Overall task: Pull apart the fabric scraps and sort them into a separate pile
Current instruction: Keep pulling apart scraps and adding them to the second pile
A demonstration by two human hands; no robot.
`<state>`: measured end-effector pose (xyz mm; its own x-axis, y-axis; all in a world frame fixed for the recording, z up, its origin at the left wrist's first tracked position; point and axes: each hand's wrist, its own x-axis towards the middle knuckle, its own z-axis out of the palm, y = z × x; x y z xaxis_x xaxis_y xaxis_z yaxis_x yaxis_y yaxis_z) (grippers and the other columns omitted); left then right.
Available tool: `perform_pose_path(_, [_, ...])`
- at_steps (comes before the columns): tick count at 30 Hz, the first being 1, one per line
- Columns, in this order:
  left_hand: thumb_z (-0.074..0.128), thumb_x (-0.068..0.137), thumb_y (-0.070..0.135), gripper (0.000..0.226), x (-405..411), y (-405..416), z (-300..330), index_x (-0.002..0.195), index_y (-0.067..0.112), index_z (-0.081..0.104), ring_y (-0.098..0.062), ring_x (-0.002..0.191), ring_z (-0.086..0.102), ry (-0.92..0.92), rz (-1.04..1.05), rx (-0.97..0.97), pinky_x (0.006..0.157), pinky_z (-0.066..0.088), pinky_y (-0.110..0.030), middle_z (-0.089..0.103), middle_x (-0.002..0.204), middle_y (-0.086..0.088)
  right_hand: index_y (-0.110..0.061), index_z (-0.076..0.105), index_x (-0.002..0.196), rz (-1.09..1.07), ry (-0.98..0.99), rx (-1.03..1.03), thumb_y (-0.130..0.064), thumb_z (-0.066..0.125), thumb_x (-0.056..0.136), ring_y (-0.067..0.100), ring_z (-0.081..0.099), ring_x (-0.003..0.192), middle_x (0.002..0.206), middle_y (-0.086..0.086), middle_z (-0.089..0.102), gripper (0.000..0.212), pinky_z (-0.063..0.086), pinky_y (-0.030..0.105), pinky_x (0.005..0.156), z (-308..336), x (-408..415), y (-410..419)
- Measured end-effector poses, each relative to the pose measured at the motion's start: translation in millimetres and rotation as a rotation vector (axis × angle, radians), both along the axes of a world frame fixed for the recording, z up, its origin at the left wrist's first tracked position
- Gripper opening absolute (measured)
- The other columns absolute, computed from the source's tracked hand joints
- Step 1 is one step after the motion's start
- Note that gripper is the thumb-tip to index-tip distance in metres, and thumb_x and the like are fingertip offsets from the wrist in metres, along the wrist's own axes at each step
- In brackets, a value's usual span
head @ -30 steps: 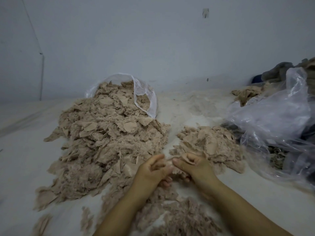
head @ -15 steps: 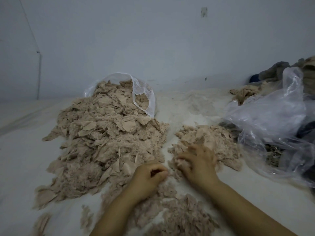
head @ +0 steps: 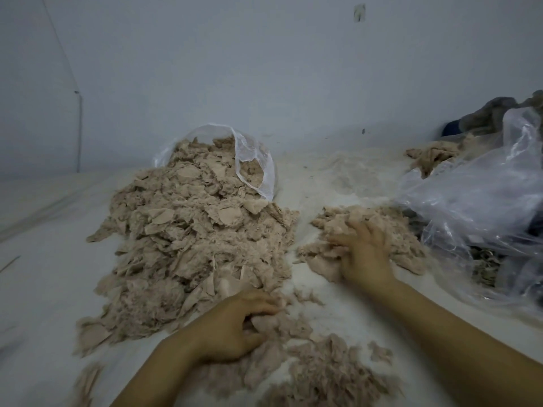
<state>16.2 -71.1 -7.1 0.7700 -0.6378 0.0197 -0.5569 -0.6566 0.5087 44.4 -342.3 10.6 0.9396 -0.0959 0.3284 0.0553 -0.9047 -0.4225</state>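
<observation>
Change: the right hand (head: 363, 254) is reaching farther out than half a second ago, now lying on the small sorted pile (head: 382, 230); the left hand (head: 232, 327) is sitting lower, among the loose scraps (head: 317, 374).
Right hand: fingers are spreading nearly flat, pressing on the pile; whether a scrap is under them cannot be told.
Left hand: fingers are curling round a soft beige clump.
Big heap (head: 191, 242): ragged, fuzzy beige pieces are spilling from a clear mesh bag (head: 255, 163).
Right side: crinkled transparent plastic bag (head: 476, 201) is lying just beside the small pile.
</observation>
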Motion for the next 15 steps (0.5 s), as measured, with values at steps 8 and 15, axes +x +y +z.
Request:
perform_pose_path(8, [0.070,0.082,0.033,0.022,-4,-27,-7,0.076,0.020,0.054,-0.002,0.067,0.043,-0.155,0.246,-0.245,0.061,0.033,-0.018,0.051,0.077,0.006,-0.021,0.069,0.095,0.332,0.127,0.068,-0.038,0.044,0.096,0.017,0.049,0.100,0.097,0.000,0.061,0.030,0.039,0.037,0.094,-25,-53,43])
perform_pose_path(15, [0.070,0.083,0.029,0.035,-1,-40,1,0.061,0.018,0.044,-0.005,0.055,0.038,0.016,0.371,-0.513,0.054,0.031,-0.022,0.041,0.056,0.013,-0.021,0.066,0.064,0.472,0.317,0.387,-0.052,0.053,0.091,0.004,0.055,0.058,0.063,-0.006,0.060,0.043,0.045,0.020,0.063,-11,-65,45])
